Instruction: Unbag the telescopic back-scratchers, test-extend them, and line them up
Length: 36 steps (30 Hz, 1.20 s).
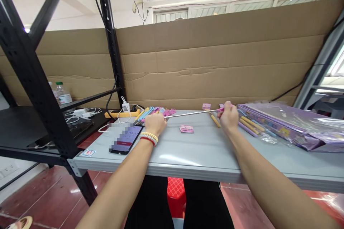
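A thin silver telescopic rod [192, 113] stretches across the far part of the grey table [204, 157]. My left hand [155, 123] grips its left end, close to a row of pink, blue and yellow fork-shaped heads [158, 111]. My right hand [228, 117] grips the rod's pink handle end at the right. A small pink packet [186, 128] lies on the table between my hands, and another small pink piece [206, 106] sits further back. Yellow and purple sticks [248, 124] lie just right of my right hand.
A phone [126, 139] lies at the table's left. A purple plastic-wrapped pack [292, 123] fills the right side. A yellow power strip [122, 113] with chargers sits behind the phone. Black shelving [32, 75] with bottles [63, 94] stands at left. A cardboard wall [215, 68] backs the table.
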Each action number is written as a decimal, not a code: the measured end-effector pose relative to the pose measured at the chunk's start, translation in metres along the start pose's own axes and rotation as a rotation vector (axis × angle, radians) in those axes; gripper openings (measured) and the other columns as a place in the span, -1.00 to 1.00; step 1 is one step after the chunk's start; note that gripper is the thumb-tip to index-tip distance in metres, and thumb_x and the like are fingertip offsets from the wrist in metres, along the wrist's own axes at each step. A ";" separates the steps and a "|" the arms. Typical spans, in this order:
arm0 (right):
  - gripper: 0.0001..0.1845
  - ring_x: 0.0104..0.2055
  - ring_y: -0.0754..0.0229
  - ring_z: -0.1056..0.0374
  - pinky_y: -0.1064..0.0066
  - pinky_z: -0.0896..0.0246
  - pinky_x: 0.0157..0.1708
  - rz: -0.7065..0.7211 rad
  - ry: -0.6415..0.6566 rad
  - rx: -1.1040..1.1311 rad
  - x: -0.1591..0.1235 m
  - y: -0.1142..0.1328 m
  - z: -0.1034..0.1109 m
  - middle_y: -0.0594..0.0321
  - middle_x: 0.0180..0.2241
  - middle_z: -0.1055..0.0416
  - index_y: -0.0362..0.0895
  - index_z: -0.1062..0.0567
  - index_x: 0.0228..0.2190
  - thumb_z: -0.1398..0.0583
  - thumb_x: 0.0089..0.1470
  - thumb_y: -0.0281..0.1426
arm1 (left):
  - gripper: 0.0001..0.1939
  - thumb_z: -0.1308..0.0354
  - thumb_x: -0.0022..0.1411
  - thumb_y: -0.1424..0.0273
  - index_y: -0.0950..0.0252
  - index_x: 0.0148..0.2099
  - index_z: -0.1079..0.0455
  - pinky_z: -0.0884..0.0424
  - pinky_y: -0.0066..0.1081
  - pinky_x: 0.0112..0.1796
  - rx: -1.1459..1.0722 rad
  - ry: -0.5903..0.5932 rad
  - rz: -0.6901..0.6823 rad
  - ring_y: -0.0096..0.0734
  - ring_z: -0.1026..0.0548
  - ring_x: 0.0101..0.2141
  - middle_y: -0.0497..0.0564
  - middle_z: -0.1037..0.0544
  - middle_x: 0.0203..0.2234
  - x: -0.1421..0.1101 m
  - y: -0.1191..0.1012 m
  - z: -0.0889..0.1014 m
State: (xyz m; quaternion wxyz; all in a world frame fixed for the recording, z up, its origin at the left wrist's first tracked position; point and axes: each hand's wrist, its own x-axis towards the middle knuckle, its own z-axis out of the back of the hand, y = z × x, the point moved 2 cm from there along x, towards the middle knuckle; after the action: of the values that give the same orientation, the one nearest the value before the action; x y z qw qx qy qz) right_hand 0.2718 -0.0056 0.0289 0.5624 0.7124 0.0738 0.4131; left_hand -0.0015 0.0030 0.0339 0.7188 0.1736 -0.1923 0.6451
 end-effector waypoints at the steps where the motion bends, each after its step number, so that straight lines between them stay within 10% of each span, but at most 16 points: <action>1: -0.42 -0.60 0.22 -0.19 0.37 -0.10 -0.51 0.012 0.045 -0.072 -0.004 0.000 -0.004 0.33 -0.71 -0.22 -0.08 -0.23 -0.52 0.08 0.05 0.17 | -0.69 0.06 0.19 0.37 0.33 -0.19 -0.48 -0.39 -0.26 -0.30 -0.006 0.000 -0.018 -0.11 -0.54 -0.28 0.21 -0.57 -0.34 0.000 -0.003 0.000; 18: -0.32 -0.54 0.14 -0.21 0.36 -0.03 -0.50 0.252 0.575 -0.334 -0.044 0.000 -0.037 0.21 -0.69 -0.24 -0.04 -0.16 -0.65 0.27 0.03 0.24 | -0.70 0.07 0.18 0.42 0.36 -0.18 -0.47 -0.39 -0.23 -0.32 -0.050 -0.001 -0.077 -0.10 -0.55 -0.29 0.26 -0.56 -0.33 -0.008 -0.024 0.003; 36: -0.31 -0.66 0.28 -0.07 0.38 0.05 -0.57 0.206 0.591 -0.287 -0.033 -0.009 -0.025 0.28 -0.78 -0.12 -0.07 -0.11 -0.79 0.16 0.07 0.16 | -0.65 0.03 0.26 0.11 0.18 -0.14 -0.47 -0.30 -0.39 -0.32 -0.305 -0.044 -0.359 -0.31 -0.50 -0.23 0.00 -0.58 -0.27 -0.009 -0.008 -0.005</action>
State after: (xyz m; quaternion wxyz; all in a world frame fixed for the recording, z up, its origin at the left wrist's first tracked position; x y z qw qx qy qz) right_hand 0.2368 -0.0031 0.0047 0.5665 0.4791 0.1023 0.6626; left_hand 0.0059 -0.0030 0.0251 0.8355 0.1086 -0.2693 0.4665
